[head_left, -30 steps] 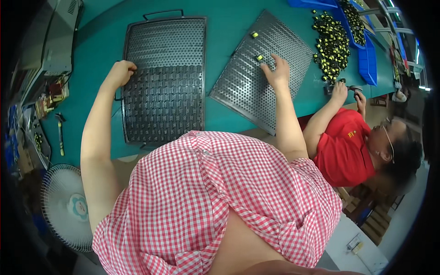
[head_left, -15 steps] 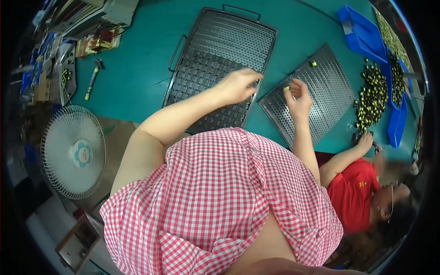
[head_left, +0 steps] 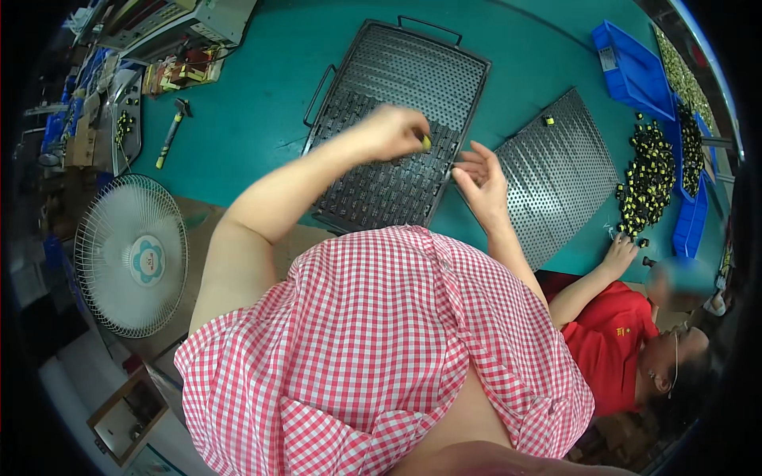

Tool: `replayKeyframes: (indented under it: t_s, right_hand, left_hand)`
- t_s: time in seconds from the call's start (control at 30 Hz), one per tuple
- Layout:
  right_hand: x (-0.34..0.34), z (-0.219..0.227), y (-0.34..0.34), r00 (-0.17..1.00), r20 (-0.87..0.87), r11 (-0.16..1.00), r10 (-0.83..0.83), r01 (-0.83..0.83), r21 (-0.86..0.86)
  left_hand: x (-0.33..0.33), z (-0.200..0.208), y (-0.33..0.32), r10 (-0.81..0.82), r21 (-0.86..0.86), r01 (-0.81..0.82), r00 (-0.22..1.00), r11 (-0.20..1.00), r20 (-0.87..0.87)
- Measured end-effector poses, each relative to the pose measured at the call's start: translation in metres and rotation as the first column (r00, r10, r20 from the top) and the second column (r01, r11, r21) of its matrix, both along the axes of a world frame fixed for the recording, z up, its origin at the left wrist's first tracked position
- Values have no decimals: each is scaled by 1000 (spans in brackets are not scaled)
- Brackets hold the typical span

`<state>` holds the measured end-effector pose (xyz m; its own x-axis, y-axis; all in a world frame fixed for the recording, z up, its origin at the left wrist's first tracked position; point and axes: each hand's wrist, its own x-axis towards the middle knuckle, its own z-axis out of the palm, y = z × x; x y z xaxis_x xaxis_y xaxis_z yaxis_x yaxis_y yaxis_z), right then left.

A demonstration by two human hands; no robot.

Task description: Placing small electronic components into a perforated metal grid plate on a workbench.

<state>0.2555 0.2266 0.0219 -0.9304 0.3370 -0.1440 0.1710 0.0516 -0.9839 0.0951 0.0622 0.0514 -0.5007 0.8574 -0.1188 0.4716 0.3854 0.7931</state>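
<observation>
My left hand (head_left: 394,133) is closed, its fingertips pinching a small yellow-and-black block (head_left: 426,143) over the middle of a dark metal tray (head_left: 417,67) with wire handles. Rows of black pieces (head_left: 373,194) fill the near part of that tray; its far part shows bare holes. By the tray's right edge, my right hand (head_left: 486,184) is held with fingers apart and nothing visible in it. To its right lies a perforated metal plate (head_left: 559,170), set at an angle, with a single yellow-and-black block (head_left: 548,120) near its far corner.
A heap of yellow-and-black blocks (head_left: 647,178) lies at the right, beside blue bins (head_left: 635,71). A co-worker in a red shirt (head_left: 607,337) has a hand (head_left: 621,255) at the heap. On the left are a hammer (head_left: 173,135) and a white fan (head_left: 135,254).
A yellow block that was at my right fingertips is gone from there, and one now shows in my left hand. My left hand moved left over the tray; my right hand moved left and opened.
</observation>
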Motion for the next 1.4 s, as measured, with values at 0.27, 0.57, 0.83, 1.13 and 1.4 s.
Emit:
replayKeyframes:
  t_s: [0.27, 0.57, 0.83, 1.13, 1.4]
  right_hand:
    - [23, -17, 23, 984, 146, 989, -105, 88, 115]
    - [36, -25, 19, 952, 279, 984, -127, 85, 158]
    - [39, -25, 20, 956, 255, 968, -145, 85, 235]
    - [39, -26, 23, 957, 262, 967, -126, 60, 247]
    - [42, -31, 24, 956, 263, 965, -131, 62, 255]
  left_hand:
    - [-112, -8, -58, 36, -364, -226, 887, 904, -461]
    - [-123, -17, -34, -173, -655, -144, 902, 742, -395]
    - [-123, -18, -27, -268, -728, -124, 878, 674, -397]
    - [-132, -30, -35, -277, -725, -37, 909, 688, -310]
    - [-130, -35, -40, -208, -655, -90, 908, 750, -363]
